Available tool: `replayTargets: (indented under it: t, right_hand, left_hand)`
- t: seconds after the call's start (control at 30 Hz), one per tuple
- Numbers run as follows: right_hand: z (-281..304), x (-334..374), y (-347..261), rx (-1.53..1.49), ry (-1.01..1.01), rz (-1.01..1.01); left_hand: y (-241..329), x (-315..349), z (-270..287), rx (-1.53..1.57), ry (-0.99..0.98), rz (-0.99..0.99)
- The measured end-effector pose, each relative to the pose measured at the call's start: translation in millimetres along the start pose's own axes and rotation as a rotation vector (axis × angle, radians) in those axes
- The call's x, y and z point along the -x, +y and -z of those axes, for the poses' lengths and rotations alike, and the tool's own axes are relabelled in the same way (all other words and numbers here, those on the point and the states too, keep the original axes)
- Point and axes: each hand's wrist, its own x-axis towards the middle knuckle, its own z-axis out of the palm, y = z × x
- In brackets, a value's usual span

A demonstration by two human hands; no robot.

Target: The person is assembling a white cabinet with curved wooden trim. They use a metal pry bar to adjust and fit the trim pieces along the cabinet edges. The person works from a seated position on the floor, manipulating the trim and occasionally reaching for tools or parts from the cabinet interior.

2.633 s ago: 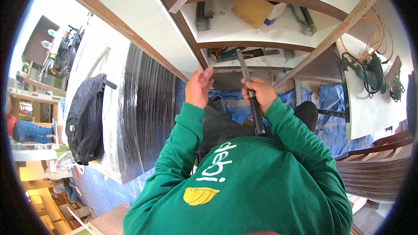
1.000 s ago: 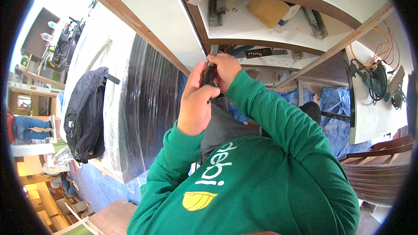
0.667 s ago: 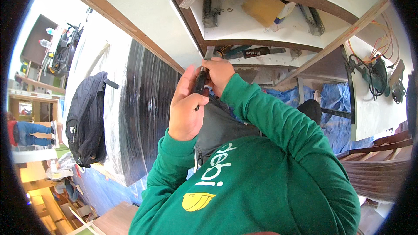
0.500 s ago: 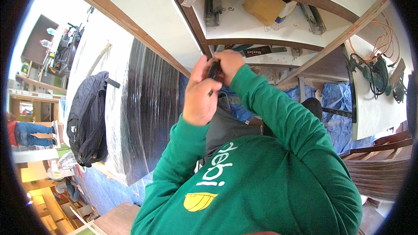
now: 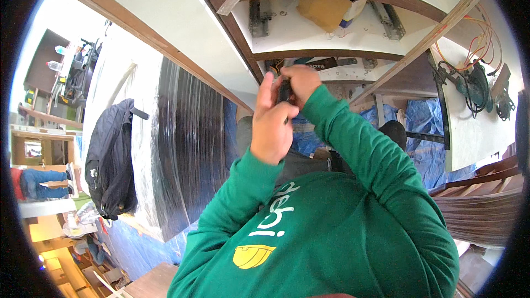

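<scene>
At centre frame, both hands meet on a small dark tool (image 5: pixel 284 90), raised in front of the white shelf unit (image 5: pixel 309 38). Left hand (image 5: pixel 271 128): fingers curled around the tool's lower part, thumb extended upward along its left side. Right hand (image 5: pixel 301 80): fingers folded over the tool's top, closed on it from the far side. Most of the tool is hidden between the two hands; only a narrow black strip shows, so its exact kind cannot be told.

Handling, as a judgement: the tool appears rigid and light, since two fingertip-level grips carry it without visible strain; its dark surface looks smooth and could slip, so a hold around the middle of the body, where the left palm now wraps it, seems the securest.

Containers: the upper shelf compartment holds a yellowish-brown sponge-like block (image 5: pixel 323 11) at centre, a metal bracket (image 5: pixel 258 16) to its left and a metal drawer slide (image 5: pixel 388 20) to its right. The compartment below, just behind the hands, holds flat dark tools (image 5: pixel 326 64), partly hidden. Far right, a bundle of orange and red wires (image 5: pixel 481 44) hangs on a white panel above coiled dark cable (image 5: pixel 473 83). At left, a dark backpack (image 5: pixel 110 160) hangs beside a black ribbed panel (image 5: pixel 190 149). Blue tarpaulin (image 5: pixel 419 132) lies in the lower recess.
</scene>
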Motion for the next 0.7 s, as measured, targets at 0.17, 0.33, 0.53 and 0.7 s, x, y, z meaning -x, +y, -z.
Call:
replayTargets:
  t: [0.17,0.33,0.53,0.7]
  right_hand:
    - [11,4,7,-0.564,0.118,-0.369]
    - [6,26,29,-0.042,0.019,-0.049]
    - [54,-4,34,-0.672,0.179,-0.504]
    - [53,20,32,0.067,0.068,-0.004]
  left_hand:
    - [-7,0,-14,-0.008,0.0,0.026]
    - [-7,40,-19,-0.072,-0.065,-0.098]
    - [-37,-24,-37,0.02,0.0,0.05]
    - [-36,14,-43,-0.029,-0.081,-0.029]
